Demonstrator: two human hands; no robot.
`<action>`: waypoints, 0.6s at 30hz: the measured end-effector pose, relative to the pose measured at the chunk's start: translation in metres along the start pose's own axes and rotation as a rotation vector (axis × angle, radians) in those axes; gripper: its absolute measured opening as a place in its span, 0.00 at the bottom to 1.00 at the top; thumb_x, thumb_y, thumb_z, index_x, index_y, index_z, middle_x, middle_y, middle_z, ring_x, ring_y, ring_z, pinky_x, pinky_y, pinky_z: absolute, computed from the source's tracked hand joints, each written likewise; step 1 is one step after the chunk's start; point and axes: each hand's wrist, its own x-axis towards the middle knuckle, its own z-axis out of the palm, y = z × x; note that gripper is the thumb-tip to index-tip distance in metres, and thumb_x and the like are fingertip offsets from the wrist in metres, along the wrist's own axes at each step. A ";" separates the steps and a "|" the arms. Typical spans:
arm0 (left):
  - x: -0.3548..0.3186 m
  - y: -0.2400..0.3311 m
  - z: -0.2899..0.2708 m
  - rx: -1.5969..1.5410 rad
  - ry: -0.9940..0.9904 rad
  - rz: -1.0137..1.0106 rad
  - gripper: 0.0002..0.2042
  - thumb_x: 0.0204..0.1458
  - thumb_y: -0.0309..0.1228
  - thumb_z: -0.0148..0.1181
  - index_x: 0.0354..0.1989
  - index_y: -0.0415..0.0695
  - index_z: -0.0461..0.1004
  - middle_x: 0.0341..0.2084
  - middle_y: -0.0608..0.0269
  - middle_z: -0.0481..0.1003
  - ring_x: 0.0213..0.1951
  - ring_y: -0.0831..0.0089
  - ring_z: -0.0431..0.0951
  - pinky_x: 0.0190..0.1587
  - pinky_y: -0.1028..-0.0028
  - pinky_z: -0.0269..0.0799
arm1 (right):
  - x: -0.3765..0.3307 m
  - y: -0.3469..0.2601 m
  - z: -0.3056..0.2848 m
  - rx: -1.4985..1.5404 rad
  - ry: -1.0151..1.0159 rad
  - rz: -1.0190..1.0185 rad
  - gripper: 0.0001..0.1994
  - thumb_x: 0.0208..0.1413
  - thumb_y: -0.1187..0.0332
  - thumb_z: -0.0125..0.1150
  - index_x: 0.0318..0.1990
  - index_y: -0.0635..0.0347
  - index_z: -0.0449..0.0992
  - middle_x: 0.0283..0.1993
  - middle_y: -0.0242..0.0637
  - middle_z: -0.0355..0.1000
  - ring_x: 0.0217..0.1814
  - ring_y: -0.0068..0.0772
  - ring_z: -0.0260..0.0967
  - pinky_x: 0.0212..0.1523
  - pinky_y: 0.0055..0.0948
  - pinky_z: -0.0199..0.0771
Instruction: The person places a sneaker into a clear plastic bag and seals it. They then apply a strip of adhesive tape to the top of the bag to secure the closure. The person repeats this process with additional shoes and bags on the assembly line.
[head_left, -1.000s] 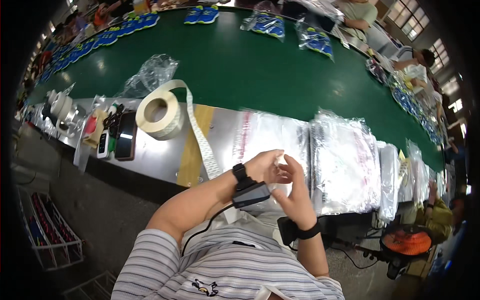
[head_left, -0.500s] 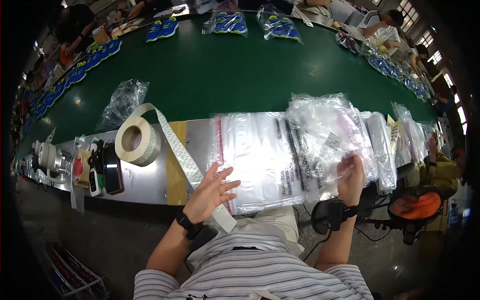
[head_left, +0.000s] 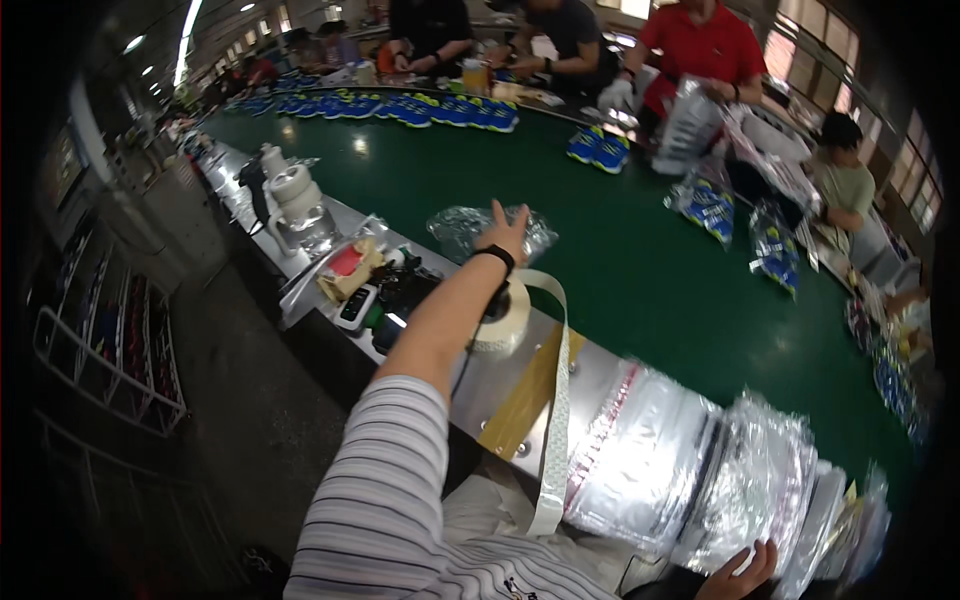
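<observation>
1. The left hand (head_left: 508, 232) was stretched out over the green belt (head_left: 620, 270), with the fingers spread wide and nothing gripped; the fingertips were placed on or just over a crumpled clear bag (head_left: 462, 228).
2. A black wristband (head_left: 495, 254) was worn on the left wrist, and a striped sleeve (head_left: 390, 500) covered the upper arm.
3. The clear bag was located on the near part of the belt, just beyond the tape roll (head_left: 505, 318).
4. The tape roll was set on the metal ledge (head_left: 590, 375) at the belt's near edge, partly hidden behind the left forearm. A white strip (head_left: 557, 400) was drawn from the roll and hung down over the ledge toward the person.
5. The right hand (head_left: 738, 575) was seen at the lower edge of the view, below a row of overlapping plastic bags (head_left: 700, 480) laid along the ledge to the right of the roll. The fingers were loosely curled; whether anything was held cannot be told.
6. Small devices (head_left: 385, 300) were lying on the ledge to the left of the roll.
7. Blue shoes (head_left: 600, 148) were placed on the far side of the belt, where other people were working.
</observation>
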 end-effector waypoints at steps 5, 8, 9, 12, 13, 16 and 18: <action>-0.014 0.008 -0.028 0.134 0.404 0.373 0.09 0.46 0.26 0.56 0.37 0.47 0.76 0.43 0.59 0.73 0.45 0.59 0.75 0.43 0.62 0.74 | 0.020 -0.027 -0.003 0.080 -0.081 -0.110 0.05 0.58 0.75 0.56 0.36 0.68 0.77 0.39 0.46 0.74 0.42 0.45 0.72 0.40 0.36 0.75; -0.036 -0.025 -0.080 0.285 1.037 0.715 0.06 0.43 0.27 0.55 0.31 0.49 0.74 0.33 0.65 0.70 0.33 0.67 0.71 0.31 0.67 0.70 | 0.019 -0.028 0.008 0.133 -0.111 -0.100 0.06 0.59 0.75 0.55 0.36 0.68 0.77 0.39 0.46 0.74 0.41 0.45 0.72 0.41 0.37 0.75; -0.041 -0.048 -0.105 0.381 1.084 0.665 0.06 0.44 0.28 0.55 0.32 0.50 0.74 0.33 0.66 0.70 0.32 0.68 0.71 0.29 0.68 0.68 | 0.017 -0.029 0.012 0.147 -0.127 -0.084 0.05 0.59 0.76 0.55 0.36 0.69 0.77 0.39 0.46 0.74 0.41 0.45 0.72 0.41 0.37 0.75; -0.059 -0.138 -0.161 0.649 1.275 0.440 0.07 0.46 0.30 0.54 0.34 0.48 0.74 0.34 0.69 0.70 0.34 0.70 0.70 0.30 0.70 0.65 | 0.013 -0.033 0.023 0.212 -0.192 -0.016 0.05 0.58 0.76 0.56 0.37 0.68 0.77 0.39 0.46 0.74 0.42 0.45 0.72 0.43 0.38 0.75; -0.066 -0.169 -0.163 0.779 1.258 0.404 0.07 0.46 0.30 0.54 0.34 0.48 0.74 0.34 0.69 0.70 0.36 0.71 0.70 0.32 0.69 0.65 | 0.013 -0.036 0.025 0.223 -0.188 -0.069 0.05 0.58 0.76 0.56 0.37 0.68 0.77 0.39 0.46 0.74 0.42 0.45 0.72 0.43 0.38 0.75; -0.083 -0.255 -0.135 0.905 0.745 0.138 0.07 0.47 0.31 0.54 0.32 0.48 0.77 0.35 0.69 0.72 0.40 0.71 0.70 0.37 0.68 0.64 | 0.015 -0.044 0.027 0.244 -0.174 -0.183 0.04 0.58 0.76 0.57 0.37 0.67 0.77 0.39 0.45 0.74 0.42 0.46 0.72 0.44 0.38 0.75; -0.085 -0.297 -0.099 0.864 0.365 -0.188 0.11 0.52 0.30 0.51 0.38 0.49 0.80 0.44 0.65 0.73 0.51 0.69 0.68 0.47 0.58 0.64 | 0.016 -0.048 0.025 0.250 -0.165 -0.198 0.04 0.57 0.76 0.57 0.37 0.67 0.76 0.39 0.45 0.74 0.42 0.46 0.72 0.45 0.38 0.75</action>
